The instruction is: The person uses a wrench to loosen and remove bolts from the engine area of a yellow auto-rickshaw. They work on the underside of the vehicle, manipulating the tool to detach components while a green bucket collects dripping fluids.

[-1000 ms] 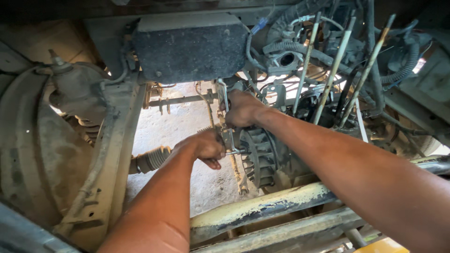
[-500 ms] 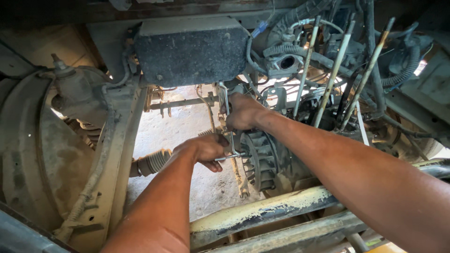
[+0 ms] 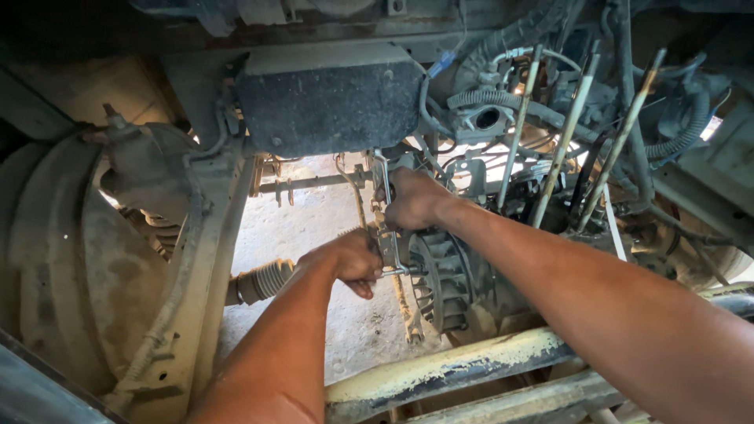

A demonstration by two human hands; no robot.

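I look up at a vehicle's underside. My left hand (image 3: 349, 261) is closed around the handle of a slim metal wrench (image 3: 395, 259) whose head sits at the front of a dark finned alternator (image 3: 448, 279). My right hand (image 3: 412, 196) grips a second wrench (image 3: 382, 169) just above, at the alternator's upper bracket; its shaft pokes up past my fingers. The two hands are a hand's width apart, both against the same part.
A black rectangular box (image 3: 330, 98) hangs above the hands. Hoses, cables and thin metal rods (image 3: 565, 133) crowd the upper right. A rusty frame rail (image 3: 188, 259) and wheel arch stand at left, a ribbed rubber boot (image 3: 263, 281) beside it, yellowed crossbars (image 3: 448, 369) below.
My left hand has dropped a little and turned the wrench handle downward. The right hand stays in place on the upper wrench.
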